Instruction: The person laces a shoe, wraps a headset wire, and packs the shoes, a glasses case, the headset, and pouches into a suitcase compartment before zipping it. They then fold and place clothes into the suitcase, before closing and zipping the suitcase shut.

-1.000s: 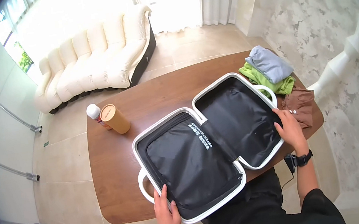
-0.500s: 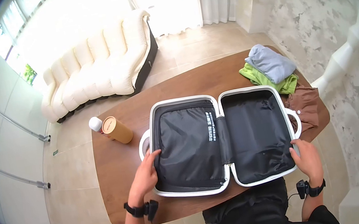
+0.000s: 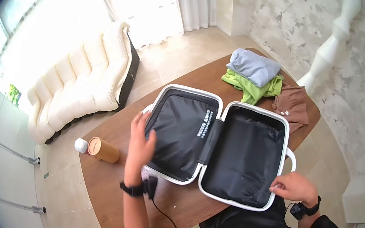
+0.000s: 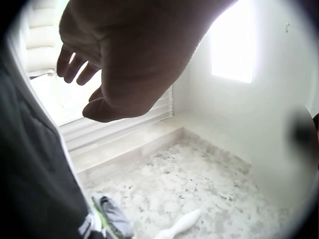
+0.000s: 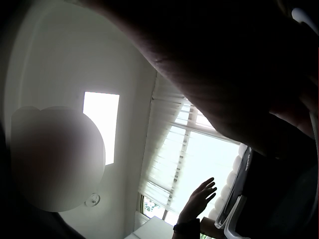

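Note:
An unfolded suitcase lies on the table with its white-rimmed halves spread and black lining showing. The left half has a zipped divider with white lettering. Beside that half's outer rim is my left hand, fingers extended and spread, holding nothing. The left wrist view also shows this hand with loose fingers and the suitcase edge to its left. At the near corner of the right half, my right hand grips the rim with curled fingers. The right wrist view shows that hand dark and mostly cut off.
Folded clothes in grey-blue, green and brown lie at the right end of the wooden table. A cardboard tube and a white-capped can stand at the left. A cream sofa is beyond.
The suitcase has turned clockwise in the head view, its left half swinging away and its right half nearer my body. My left hand has come off the rim; the right moved nearer along with the corner.

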The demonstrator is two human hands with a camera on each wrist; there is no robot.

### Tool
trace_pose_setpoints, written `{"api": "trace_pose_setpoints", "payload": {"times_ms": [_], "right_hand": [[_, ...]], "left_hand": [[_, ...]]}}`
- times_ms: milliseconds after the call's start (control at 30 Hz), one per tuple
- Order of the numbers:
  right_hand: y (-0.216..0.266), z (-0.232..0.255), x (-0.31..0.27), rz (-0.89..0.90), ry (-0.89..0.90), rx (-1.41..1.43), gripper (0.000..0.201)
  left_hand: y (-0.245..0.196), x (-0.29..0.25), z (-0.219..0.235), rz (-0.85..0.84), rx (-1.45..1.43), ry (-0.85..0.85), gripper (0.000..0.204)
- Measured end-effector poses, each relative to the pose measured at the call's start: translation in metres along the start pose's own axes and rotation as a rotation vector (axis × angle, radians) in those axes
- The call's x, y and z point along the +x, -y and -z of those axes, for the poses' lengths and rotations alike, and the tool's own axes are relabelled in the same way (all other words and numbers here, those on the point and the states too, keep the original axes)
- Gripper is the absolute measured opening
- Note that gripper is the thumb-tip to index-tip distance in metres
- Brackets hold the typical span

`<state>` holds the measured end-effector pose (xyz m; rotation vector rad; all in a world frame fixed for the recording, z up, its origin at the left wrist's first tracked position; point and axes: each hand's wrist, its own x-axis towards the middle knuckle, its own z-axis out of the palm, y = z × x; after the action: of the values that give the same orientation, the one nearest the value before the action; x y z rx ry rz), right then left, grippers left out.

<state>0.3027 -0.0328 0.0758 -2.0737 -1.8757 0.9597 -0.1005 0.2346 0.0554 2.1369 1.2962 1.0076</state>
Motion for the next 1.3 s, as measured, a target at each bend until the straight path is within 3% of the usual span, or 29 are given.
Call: {"api": "trace_pose_setpoints", "payload": {"times_ms": [67, 167, 333, 400, 500, 600, 667, 767, 800, 833, 867, 933, 967, 1200, 1300], "right_hand": [[0.013, 0.001, -0.001, 0.123, 0.225, 0.067, 0.032], [0.018, -0.006, 0.010, 0.225, 0.379, 0.130, 0.033], [0.037, -0.034, 0.029, 0.491, 0.689, 0.261, 0.035], [0.044, -0.053, 0.037, 0.616, 0.786, 0.345, 0.035], [0.063, -0.072, 0.039, 0.727, 0.810, 0.387, 0.036], [0.071, -0.073, 0.042, 0.876, 0.728, 0.476, 0.033], [0.068, -0.050, 0.048, 0.676, 0.656, 0.416, 0.029], [0.054, -0.029, 0.063, 0.656, -0.146, 0.218, 0.027], [0.047, -0.022, 0.069, 0.579, -0.334, 0.065, 0.028], [0.036, -0.017, 0.077, 0.495, -0.435, -0.091, 0.041], [0.024, -0.018, 0.082, 0.491, -0.437, -0.094, 0.041], [0.002, -0.022, 0.095, 0.283, -0.543, -0.174, 0.057], [-0.006, -0.024, 0.101, 0.249, -0.490, -0.059, 0.065], [-0.015, -0.022, 0.110, 0.237, -0.486, 0.148, 0.057], [-0.012, -0.017, 0.112, 0.217, -0.477, 0.173, 0.055]], "left_hand": [[-0.046, -0.041, 0.001, -0.053, 0.034, 0.036, 0.055], [-0.086, -0.107, -0.021, 0.076, 0.108, 0.014, 0.058], [-0.096, -0.188, -0.053, 0.412, -0.035, -0.063, 0.082], [-0.093, -0.196, -0.054, 0.442, -0.093, -0.010, 0.085], [-0.077, -0.194, -0.061, 0.408, 0.004, -0.062, 0.081], [-0.062, -0.185, -0.049, 0.379, -0.027, -0.029, 0.080], [-0.064, -0.179, -0.050, 0.356, 0.007, -0.029, 0.082], [-0.061, -0.168, -0.050, 0.368, -0.024, -0.019, 0.083], [-0.057, -0.162, -0.055, 0.347, -0.015, -0.015, 0.084], [-0.053, -0.156, -0.059, 0.325, -0.008, -0.010, 0.085], [-0.050, -0.150, -0.062, 0.322, -0.012, -0.008, 0.085], [-0.042, -0.135, -0.064, 0.293, -0.030, 0.022, 0.086], [-0.039, -0.128, -0.066, 0.283, -0.053, 0.028, 0.088], [-0.021, -0.093, -0.075, 0.234, -0.073, 0.079, 0.090], [-0.015, -0.096, -0.073, 0.224, -0.083, 0.062, 0.080]]}}
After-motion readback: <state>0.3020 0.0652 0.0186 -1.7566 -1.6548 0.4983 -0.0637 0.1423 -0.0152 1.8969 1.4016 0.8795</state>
